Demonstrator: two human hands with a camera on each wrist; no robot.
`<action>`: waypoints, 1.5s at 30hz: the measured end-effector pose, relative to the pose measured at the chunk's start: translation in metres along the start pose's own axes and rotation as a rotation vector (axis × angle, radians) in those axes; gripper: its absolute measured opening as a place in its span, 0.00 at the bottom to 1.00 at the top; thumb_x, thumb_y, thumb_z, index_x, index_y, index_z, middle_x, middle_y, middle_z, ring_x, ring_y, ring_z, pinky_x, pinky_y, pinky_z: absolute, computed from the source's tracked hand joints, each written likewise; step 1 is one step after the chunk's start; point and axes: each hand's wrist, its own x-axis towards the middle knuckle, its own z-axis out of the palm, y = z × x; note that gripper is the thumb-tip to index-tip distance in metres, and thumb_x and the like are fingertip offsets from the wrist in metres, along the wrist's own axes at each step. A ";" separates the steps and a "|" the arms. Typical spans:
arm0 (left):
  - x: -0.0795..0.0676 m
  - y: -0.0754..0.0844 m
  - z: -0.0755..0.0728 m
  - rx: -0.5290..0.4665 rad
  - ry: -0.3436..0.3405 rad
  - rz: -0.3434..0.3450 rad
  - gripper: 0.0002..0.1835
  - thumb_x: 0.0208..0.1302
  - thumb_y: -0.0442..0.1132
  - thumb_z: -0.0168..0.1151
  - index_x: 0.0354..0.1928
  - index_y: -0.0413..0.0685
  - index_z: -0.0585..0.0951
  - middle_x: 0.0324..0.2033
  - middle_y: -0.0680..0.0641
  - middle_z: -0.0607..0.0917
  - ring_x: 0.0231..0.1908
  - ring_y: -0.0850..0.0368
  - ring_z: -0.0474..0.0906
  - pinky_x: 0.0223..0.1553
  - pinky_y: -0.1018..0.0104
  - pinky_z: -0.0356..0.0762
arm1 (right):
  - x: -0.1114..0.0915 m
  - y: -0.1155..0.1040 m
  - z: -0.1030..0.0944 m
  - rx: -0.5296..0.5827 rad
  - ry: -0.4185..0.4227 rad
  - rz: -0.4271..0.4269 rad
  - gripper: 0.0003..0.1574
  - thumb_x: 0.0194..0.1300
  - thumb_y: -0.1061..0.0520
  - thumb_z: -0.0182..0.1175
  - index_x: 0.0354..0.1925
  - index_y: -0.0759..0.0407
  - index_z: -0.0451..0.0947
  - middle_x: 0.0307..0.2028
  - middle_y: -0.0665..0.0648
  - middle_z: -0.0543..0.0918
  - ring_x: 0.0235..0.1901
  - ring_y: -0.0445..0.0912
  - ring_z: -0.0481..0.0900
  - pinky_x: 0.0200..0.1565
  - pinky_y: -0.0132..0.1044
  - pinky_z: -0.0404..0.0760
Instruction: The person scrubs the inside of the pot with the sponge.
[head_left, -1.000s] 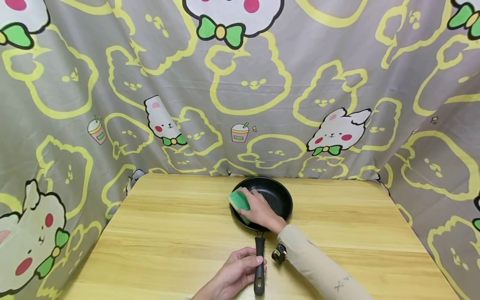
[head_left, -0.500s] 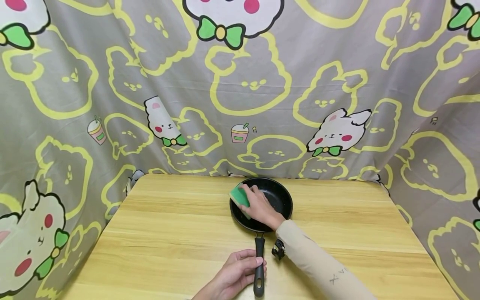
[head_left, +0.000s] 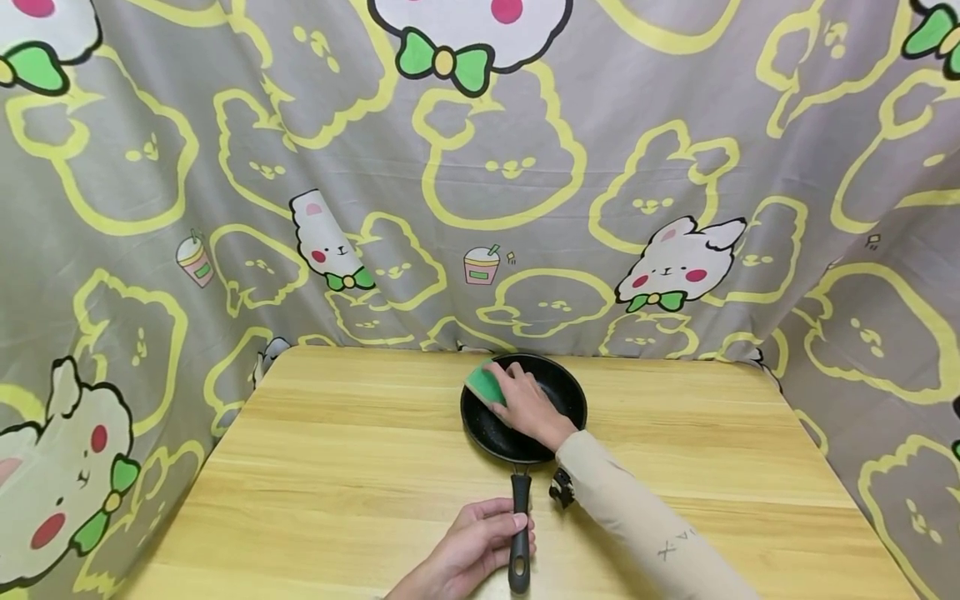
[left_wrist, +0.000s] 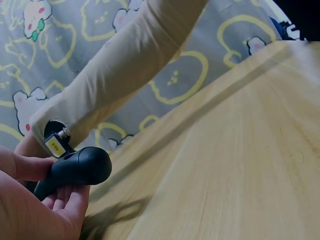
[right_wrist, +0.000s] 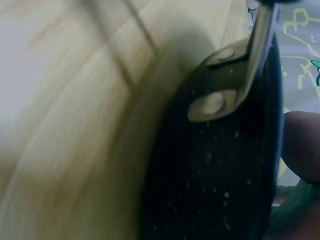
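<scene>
A black frying pan (head_left: 487, 437) is at the far middle of the table in the head view, its handle (head_left: 520, 492) pointing toward me. My left hand (head_left: 480, 537) grips that handle, thumb on top and fingers beneath; the left wrist view shows the handle's rounded end (left_wrist: 92, 166) jutting from the hand. My right hand (head_left: 528, 408) reaches over the pan and pinches a green and yellow sponge (head_left: 486, 385) at the inside of its left wall. In the right wrist view the pan's speckled outer side (right_wrist: 210, 175) fills the middle and hides most of the sponge.
The light wooden table (head_left: 337, 467) spreads out on both sides of the pan. A patterned curtain (head_left: 510, 250) hangs right behind the table's far edge and along both sides. A small black camera (head_left: 561, 489) is strapped at the right wrist, below the beige sleeve (head_left: 630, 508).
My right hand has slid the sponge slightly up and to the right along the pan's left inner wall. My left hand keeps its grip on the handle, and the pan stays nearly still.
</scene>
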 end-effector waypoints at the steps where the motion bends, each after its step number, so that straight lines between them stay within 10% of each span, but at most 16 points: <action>1: 0.000 0.000 0.000 0.001 0.004 -0.001 0.20 0.70 0.30 0.62 0.60 0.26 0.73 0.39 0.43 0.85 0.39 0.56 0.84 0.49 0.55 0.86 | 0.000 0.001 -0.001 -0.017 0.005 -0.013 0.39 0.71 0.51 0.68 0.74 0.48 0.64 0.56 0.66 0.73 0.47 0.61 0.77 0.44 0.53 0.84; 45: 0.000 -0.004 0.003 0.020 0.051 0.024 0.18 0.69 0.31 0.63 0.58 0.29 0.75 0.39 0.44 0.86 0.39 0.56 0.85 0.49 0.53 0.86 | -0.013 0.037 -0.015 -0.505 0.032 -0.040 0.37 0.62 0.54 0.71 0.68 0.43 0.75 0.61 0.69 0.73 0.57 0.66 0.73 0.47 0.63 0.79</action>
